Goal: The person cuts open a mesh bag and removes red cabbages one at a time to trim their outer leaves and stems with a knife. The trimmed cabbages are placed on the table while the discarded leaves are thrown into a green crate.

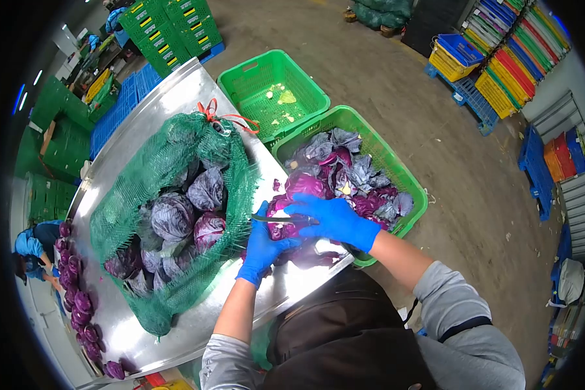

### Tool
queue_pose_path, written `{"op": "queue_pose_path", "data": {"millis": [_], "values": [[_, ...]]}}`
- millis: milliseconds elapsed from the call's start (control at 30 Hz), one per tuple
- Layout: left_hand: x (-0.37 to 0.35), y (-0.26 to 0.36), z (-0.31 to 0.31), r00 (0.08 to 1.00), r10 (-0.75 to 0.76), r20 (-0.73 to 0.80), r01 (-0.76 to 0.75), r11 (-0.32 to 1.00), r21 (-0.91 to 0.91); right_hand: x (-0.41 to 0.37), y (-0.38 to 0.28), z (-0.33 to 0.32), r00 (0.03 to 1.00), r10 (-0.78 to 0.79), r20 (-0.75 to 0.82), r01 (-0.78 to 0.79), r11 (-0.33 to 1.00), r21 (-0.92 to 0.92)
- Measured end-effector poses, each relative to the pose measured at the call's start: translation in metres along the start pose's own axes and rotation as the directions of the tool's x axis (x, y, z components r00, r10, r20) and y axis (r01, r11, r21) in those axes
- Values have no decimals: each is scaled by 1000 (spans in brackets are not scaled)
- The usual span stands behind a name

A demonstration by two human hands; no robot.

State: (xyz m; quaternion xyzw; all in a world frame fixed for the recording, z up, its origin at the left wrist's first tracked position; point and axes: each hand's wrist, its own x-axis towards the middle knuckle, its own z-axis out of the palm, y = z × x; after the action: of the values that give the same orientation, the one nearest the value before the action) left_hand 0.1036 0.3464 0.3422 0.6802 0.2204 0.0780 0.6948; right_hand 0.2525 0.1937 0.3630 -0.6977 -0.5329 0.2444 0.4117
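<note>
cabbage (279,227), purple and cut into, sits near the middle of the frame, at the right edge of the metal table (114,312). the left hand (261,252), gloved in blue, curls about its near side, thumb and fingers spread around it. the right hand (333,220), gloved alike, reaches over it from the right with fingers outstretched; how firmly it grips, i cannot tell. a knife (264,219) lies across the cabbage between the hands; which one holds it is unclear.

just above the right hand is a second purple head (307,185). right of centre, a green basket (424,203) is heaped with leaves (364,174); another basket (244,81), upper centre, holds pale scraps (286,97). left of centre, a green net bag (127,208) lies open around dull purple heads (172,216). glossy heads (82,302) line the table's left edge, beside a co-worker's blue sleeve (29,243).
</note>
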Motion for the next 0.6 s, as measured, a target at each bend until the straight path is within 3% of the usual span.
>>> {"op": "queue_pose_path", "data": {"millis": [100,167,200,233,267,300,333,367,433,467,500,533,600], "values": [[-1,3,0,999,-31,13,31,999,-16,4,8,-3,1000,-18,12,20,990,-141],[-2,3,0,998,-52,28,55,988,-142,4,9,-9,999,-2,52,10,989,-150],[-3,0,-2,998,-57,27,60,988,-143,1,8,-11,996,16,91,-1,987,-159],[0,-5,-5,999,-53,5,53,998,-32,-2,12,-10,995,15,97,1,987,-159],[2,-10,-8,999,-45,-16,47,996,81,-5,20,-7,996,84,22,-84,996,-1],[2,-13,-8,999,-46,-19,47,996,81,-10,28,-2,985,166,-44,-157,974,164],[3,-16,-6,998,36,-42,-26,978,209,-15,38,3,986,163,-42,-154,975,163],[3,-17,-5,992,117,-54,-93,939,333,-24,49,11,958,223,-180,-193,967,167],[2,-15,-4,992,112,-61,-89,949,301,-37,64,23,870,308,-384,-256,950,180],[0,-15,-4,993,99,-64,-78,959,271,-39,62,15,871,305,-385,-254,951,178],[-3,-13,-3,993,100,-61,-80,959,272,-41,56,2,848,481,-224,-496,868,-11],[-3,-7,-3,996,63,-56,-45,961,274,-43,53,-9,749,654,-105,-657,716,-236],[2,-2,-3,998,39,-52,-23,960,280,-38,44,-13,786,597,-160,-617,772,-154]]}}
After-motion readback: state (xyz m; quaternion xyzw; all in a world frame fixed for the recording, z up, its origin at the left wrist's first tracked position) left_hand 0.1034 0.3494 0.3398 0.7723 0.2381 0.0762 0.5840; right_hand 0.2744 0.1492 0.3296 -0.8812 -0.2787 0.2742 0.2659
